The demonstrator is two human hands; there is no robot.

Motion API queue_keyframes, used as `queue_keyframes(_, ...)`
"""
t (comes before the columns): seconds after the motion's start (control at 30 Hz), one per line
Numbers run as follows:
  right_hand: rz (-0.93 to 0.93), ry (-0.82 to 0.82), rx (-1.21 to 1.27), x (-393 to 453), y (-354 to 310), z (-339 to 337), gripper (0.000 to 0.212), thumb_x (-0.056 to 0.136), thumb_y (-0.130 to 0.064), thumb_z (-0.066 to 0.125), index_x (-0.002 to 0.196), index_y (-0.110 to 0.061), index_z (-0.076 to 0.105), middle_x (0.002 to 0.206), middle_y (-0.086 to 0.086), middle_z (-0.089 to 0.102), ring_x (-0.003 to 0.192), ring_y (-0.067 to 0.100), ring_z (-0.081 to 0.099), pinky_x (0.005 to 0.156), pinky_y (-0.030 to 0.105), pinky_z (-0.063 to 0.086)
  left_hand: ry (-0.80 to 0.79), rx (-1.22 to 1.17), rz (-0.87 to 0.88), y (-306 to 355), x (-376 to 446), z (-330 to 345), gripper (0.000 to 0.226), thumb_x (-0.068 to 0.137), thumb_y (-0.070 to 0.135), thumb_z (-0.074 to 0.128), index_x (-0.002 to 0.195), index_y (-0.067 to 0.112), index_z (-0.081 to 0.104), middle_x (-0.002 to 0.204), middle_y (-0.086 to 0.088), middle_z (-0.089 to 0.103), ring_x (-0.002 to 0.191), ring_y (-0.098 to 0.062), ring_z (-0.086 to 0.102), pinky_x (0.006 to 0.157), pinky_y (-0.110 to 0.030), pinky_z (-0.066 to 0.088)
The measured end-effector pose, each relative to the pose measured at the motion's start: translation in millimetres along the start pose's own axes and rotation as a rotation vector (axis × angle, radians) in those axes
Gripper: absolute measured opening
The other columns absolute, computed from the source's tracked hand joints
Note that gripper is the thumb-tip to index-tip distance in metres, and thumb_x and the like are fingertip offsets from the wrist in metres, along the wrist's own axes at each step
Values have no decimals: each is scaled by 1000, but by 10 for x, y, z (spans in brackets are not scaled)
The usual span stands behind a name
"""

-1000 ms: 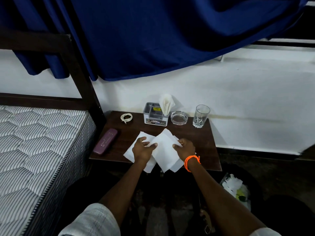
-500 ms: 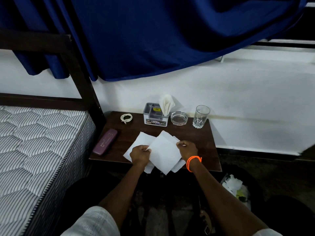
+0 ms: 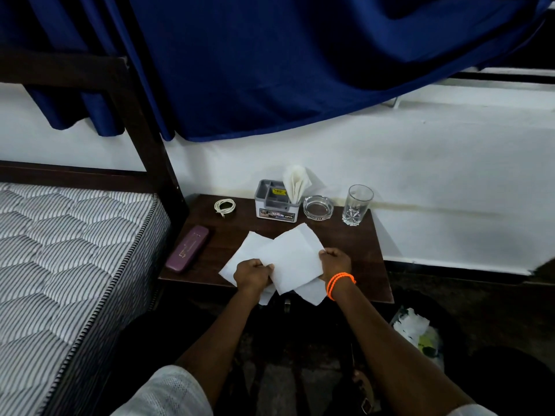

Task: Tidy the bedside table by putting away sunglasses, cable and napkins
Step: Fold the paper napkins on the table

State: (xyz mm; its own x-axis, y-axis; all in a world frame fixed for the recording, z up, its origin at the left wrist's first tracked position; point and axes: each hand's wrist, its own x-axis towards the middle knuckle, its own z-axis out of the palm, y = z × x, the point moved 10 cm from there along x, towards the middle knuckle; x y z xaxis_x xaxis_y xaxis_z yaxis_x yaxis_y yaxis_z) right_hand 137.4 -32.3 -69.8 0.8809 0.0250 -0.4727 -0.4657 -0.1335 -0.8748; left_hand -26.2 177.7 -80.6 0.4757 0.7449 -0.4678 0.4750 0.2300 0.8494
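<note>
Now, napkins (image 3: 292, 259): I'm seeing white, flat overlapping sheets, lying centre frame.
Hands: left hand (image 3: 252, 273) and right hand (image 3: 335, 262) are both pinching their edges.

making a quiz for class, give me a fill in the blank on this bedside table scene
1. Both hands hold white ____.
2. The bracelet on the right hand is ____.
3. The coiled cable lies to the ____ of the holder.
4. Between holder and glass sits a glass ____.

Missing words: napkins; orange; left; ashtray

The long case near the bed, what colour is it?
The case is purple, best seen in the head view.
</note>
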Motion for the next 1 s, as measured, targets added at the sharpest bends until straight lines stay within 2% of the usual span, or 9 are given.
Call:
queue_keyframes(0.1,-77,62,-45,24,-144,-104,20,93,-3,60,108,5,69,101,21,67,89,26,57,96,49,54,3,0,3,12,15,-32,25,86,8,80,70,2,62,79,-18,65,83,-30,68,88,-51,62)
queue_keyframes(0.3,-74,152,65,21,-230,-281,18,96,-2,57,109,6,67,101,20,65,98,38,63,89,60,55,20,-30,-10,-4,21,-81,16,86,7,79,79,-1,67,90,-20,69,99,-39,72,92,-49,61)
queue_keyframes(0.47,-31,240,579,27,-292,-425,13,97,4,51,106,1,61,111,17,54,102,38,54,81,58,55,17,22,-24,-27,47,-111,25,88,9,79,104,-10,73,110,-27,73,105,-41,71,92,-47,61)
queue_keyframes(0.57,8,210,678,11,-303,-411,10,98,0,51,93,-6,57,115,16,57,81,33,64,66,39,63,11,91,5,-13,58,-106,18,88,11,78,76,-1,71,99,-27,75,99,-41,72,89,-45,62)
queue_keyframes(0.67,56,-10,614,97,-297,-194,26,104,-5,40,84,-19,49,97,8,55,74,15,58,102,42,54,-15,73,-1,-49,94,-84,36,89,7,77,57,7,59,88,-29,72,98,-44,71,91,-48,61)
queue_keyframes(0.7,80,-68,570,84,-284,-107,28,105,-6,39,84,-22,47,92,3,52,75,13,56,104,41,52,-32,52,-9,-61,99,-64,39,89,6,76,55,7,57,83,-26,69,98,-45,71,92,-49,60)
queue_keyframes(0.77,100,-98,527,31,-219,26,27,103,-1,44,83,-18,48,91,6,54,81,19,59,87,39,62,-59,-38,-56,-95,102,-41,41,90,4,76,54,5,57,78,-20,65,94,-44,71,91,-52,60)
queue_keyframes(0.9,72,-61,516,-156,-52,222,19,100,4,51,84,-6,54,106,21,58,98,36,59,90,58,53,-124,-190,-113,-93,81,2,22,99,18,68,92,-2,70,103,-20,72,105,-41,73,91,-50,62)
queue_keyframes(1.0,23,-5,377,-153,70,207,4,99,0,55,101,0,58,112,24,57,103,38,58,86,59,54,-123,-299,-180,-121,58,-5,51,107,36,53,123,-11,63,121,-25,70,115,-44,68,92,-48,59)
